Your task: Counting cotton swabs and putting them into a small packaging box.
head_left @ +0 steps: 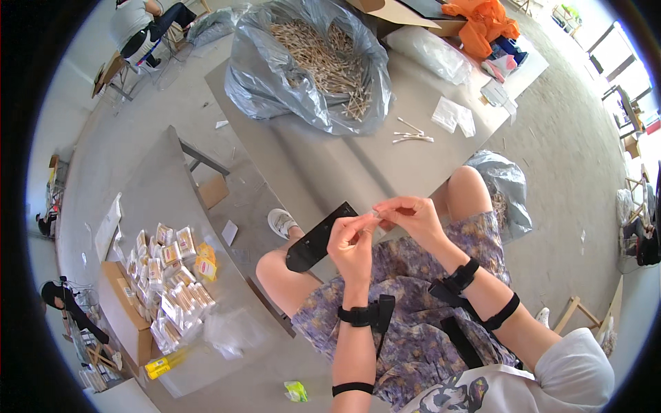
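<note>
My left hand [350,242] and my right hand [417,219] meet above my lap, thumbs and fingertips pinched together. Between the fingertips is something small and pale, too small to make out. Beside my left hand, over my left thigh, lies a flat black rectangular object [318,239]. Past my hands stands a grey table [344,162] bearing several loose cotton swabs [413,138] and small clear plastic bags [454,117]. A large grey plastic bag [248,86] lies open at its far side, full of cotton swabs [320,58].
To the left, a second table [148,206] carries many packed swab packets [182,296], a cardboard box [124,316] and yellow tubes [165,365]. Another grey bag [506,179] sits by my right knee. Orange plastic [482,27] lies at the far right. Other people [138,31] sit farther off.
</note>
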Tool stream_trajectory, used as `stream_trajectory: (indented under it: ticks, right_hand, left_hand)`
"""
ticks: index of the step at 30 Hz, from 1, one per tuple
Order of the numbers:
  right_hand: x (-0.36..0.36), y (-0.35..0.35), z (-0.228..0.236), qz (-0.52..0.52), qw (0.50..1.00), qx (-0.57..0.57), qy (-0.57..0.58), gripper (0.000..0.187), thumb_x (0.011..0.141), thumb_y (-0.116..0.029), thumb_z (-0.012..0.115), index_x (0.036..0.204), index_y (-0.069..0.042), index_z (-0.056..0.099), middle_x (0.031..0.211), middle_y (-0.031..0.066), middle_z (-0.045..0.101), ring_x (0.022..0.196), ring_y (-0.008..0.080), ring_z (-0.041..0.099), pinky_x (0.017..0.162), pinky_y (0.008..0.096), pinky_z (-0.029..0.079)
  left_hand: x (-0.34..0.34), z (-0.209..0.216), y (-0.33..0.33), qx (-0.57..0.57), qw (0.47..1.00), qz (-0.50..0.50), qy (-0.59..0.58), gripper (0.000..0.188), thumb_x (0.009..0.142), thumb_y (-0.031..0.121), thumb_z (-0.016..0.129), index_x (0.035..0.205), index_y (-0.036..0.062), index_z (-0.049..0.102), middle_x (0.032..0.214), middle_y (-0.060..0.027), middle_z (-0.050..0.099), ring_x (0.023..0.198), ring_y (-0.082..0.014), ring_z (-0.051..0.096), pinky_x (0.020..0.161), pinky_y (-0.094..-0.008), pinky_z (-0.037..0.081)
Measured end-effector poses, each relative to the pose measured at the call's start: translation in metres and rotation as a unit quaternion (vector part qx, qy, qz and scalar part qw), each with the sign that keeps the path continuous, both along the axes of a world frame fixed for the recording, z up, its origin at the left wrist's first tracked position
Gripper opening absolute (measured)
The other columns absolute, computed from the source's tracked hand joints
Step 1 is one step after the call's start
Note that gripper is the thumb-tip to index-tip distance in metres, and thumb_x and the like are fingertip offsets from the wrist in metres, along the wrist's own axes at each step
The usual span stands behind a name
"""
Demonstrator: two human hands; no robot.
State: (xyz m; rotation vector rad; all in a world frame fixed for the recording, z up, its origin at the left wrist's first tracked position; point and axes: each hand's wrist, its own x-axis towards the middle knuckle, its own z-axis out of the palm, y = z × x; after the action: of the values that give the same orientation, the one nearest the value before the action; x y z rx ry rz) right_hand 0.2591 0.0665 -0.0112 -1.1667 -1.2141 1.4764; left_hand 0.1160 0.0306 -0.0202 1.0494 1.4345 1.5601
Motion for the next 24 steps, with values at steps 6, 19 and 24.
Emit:
stream_trajectory:
  ticks: [6, 19, 24]
  right_hand:
    - [-0.006, 0.003, -0.004, 0.022, 0.998, -0.048, -0.023, 0.017, 0.096, -0.012, 0.068, 0.104, 0.001, 0.074, 0.087, 0.0040, 0.073, 0.076, 0.0062, 0.066, 0.059, 0.0197, 0.046]
    - [-0.007, -0.019, 0.014, 0.068, 0.995, 0.050, -0.058, 0.007, 0.096, -0.005, 0.064, 0.099, 0.002, 0.065, 0.095, 0.0050, 0.069, 0.080, 0.0109, 0.067, 0.072, 0.0244, 0.054]
    - [-0.003, -0.016, 0.024, 0.074, 0.996, 0.002, -0.051, 0.008, 0.097, -0.006, 0.063, 0.101, 0.001, 0.064, 0.092, 0.0060, 0.070, 0.077, 0.0114, 0.067, 0.066, 0.0237, 0.054]
  left_hand:
    - [-0.011, -0.015, 0.004, 0.017, 0.995, 0.032, 0.090, 0.010, 0.085, 0.010, 0.078, 0.085, 0.0012, 0.074, 0.082, 0.0036, 0.065, 0.067, -0.0033, 0.045, 0.059, -0.0214, 0.037]
    - [-0.008, -0.006, -0.024, 0.061, 0.998, -0.031, -0.019, 0.007, 0.087, 0.004, 0.073, 0.093, 0.0019, 0.070, 0.092, -0.0019, 0.066, 0.081, -0.0091, 0.058, 0.073, -0.0236, 0.046]
    - [-0.011, -0.006, -0.022, 0.046, 0.997, -0.055, -0.015, 0.007, 0.089, 0.006, 0.072, 0.094, 0.0013, 0.070, 0.091, -0.0017, 0.066, 0.081, -0.0082, 0.058, 0.073, -0.0234, 0.046]
